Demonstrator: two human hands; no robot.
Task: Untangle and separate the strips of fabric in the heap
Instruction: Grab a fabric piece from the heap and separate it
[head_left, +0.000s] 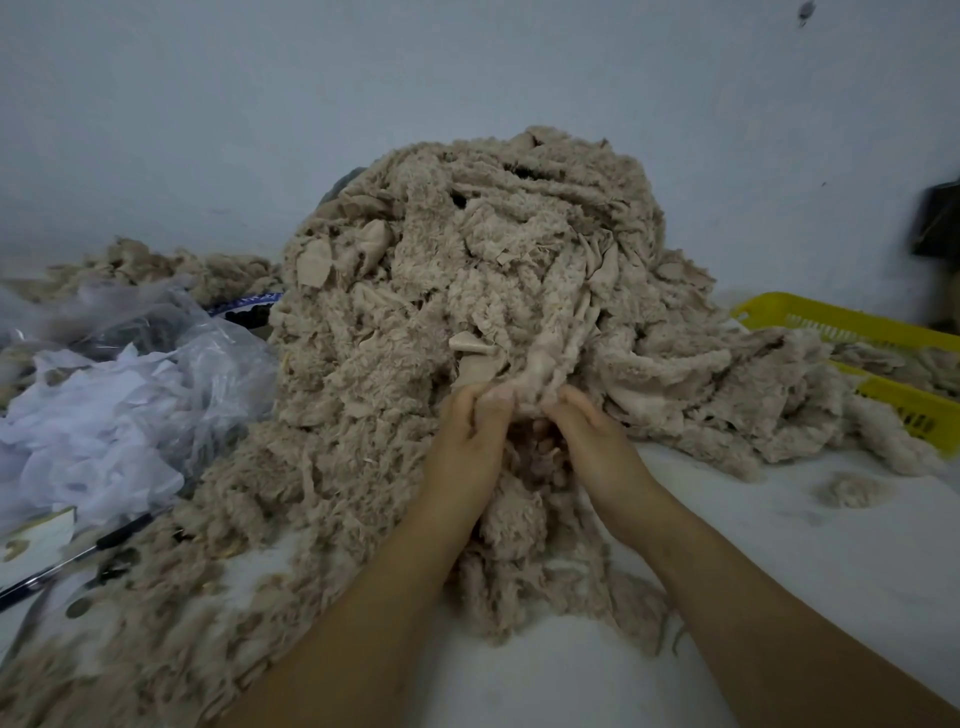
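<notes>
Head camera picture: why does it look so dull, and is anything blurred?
In the head view the light is dim, flat and bluish, without glare; the heap, left hand and right hand gripping a fabric strip look fairly sharp; the dark object at the right edge is smeared; the plastic bags look soft.

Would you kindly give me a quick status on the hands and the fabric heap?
Left hand and right hand grip one fuzzy strip. Tall heap, tangled. Nothing blocking.

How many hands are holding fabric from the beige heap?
2. The left hand pinches a fuzzy strip at the front of the heap; the right hand pinches it just beside. No other hands show.
</notes>
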